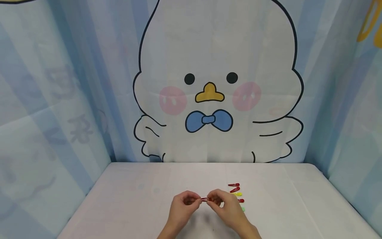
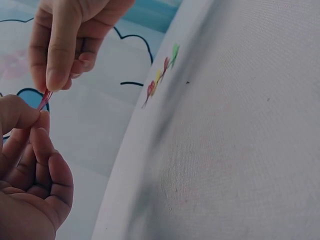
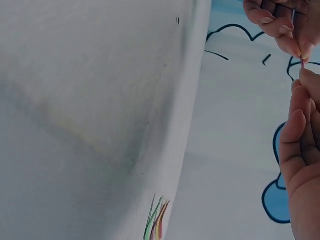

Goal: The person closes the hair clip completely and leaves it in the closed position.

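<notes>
A dark red snap hair clip (image 1: 205, 199) is held up between both hands over the white table. My left hand (image 1: 184, 206) pinches one end of it between thumb and forefinger, its other fingers curled. The opposite end is pinched by my right hand (image 1: 227, 207). In the left wrist view, a short stretch of the red clip (image 2: 45, 100) shows between the two sets of fingertips; the rest is covered by them. Only a thin sliver of the clip (image 3: 302, 63) appears in the right wrist view.
Beside my right hand lies a column of hair clips: red clips (image 1: 234, 184), a yellow clip (image 1: 238, 194) and a green clip (image 1: 243, 209), partly hidden by that hand. A white cloth covers the table (image 1: 134, 192). Behind hangs a curtain (image 1: 209, 142) printed with a cartoon bird.
</notes>
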A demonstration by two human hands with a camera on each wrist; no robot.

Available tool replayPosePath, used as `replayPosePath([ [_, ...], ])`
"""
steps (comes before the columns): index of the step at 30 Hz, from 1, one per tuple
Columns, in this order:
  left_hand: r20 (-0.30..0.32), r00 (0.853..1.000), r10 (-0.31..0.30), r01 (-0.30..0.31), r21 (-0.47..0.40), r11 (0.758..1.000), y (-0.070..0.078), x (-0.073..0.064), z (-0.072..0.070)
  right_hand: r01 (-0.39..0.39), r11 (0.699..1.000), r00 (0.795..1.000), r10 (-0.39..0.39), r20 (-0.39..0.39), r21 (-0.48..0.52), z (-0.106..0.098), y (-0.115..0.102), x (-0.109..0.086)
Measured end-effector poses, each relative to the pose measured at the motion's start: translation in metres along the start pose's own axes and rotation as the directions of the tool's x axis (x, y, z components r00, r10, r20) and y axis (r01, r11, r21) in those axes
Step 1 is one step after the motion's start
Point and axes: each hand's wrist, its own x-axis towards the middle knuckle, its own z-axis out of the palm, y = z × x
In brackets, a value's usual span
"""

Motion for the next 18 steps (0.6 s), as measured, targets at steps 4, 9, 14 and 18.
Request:
replayPosePath([
  [4,0.012,1.0,-0.004,0.004,0.007,1.0,-0.0001,-0.0004,0.0012,0.075,0.996,0.997,-0.074,0.015,-0.051,-0.0009,0.0028,-0.0009],
  [9,0.025,1.0,-0.006,0.006,0.016,1.0,-0.0002,-0.0002,0.0014,0.119,0.989,0.993,-0.118,0.02,-0.09,-0.0021,0.0038,-0.0013],
  [14,0.035,0.999,0.025,-0.026,0.031,0.999,-0.0005,0.0002,0.0006,0.09,0.989,0.996,-0.09,0.013,-0.114,-0.0039,0.0027,-0.0006],
  [18,0.04,0.998,0.046,-0.047,0.047,0.998,-0.0005,0.0004,-0.0006,0.07,0.991,0.998,-0.07,0.003,-0.114,-0.0064,0.0035,0.0001],
])
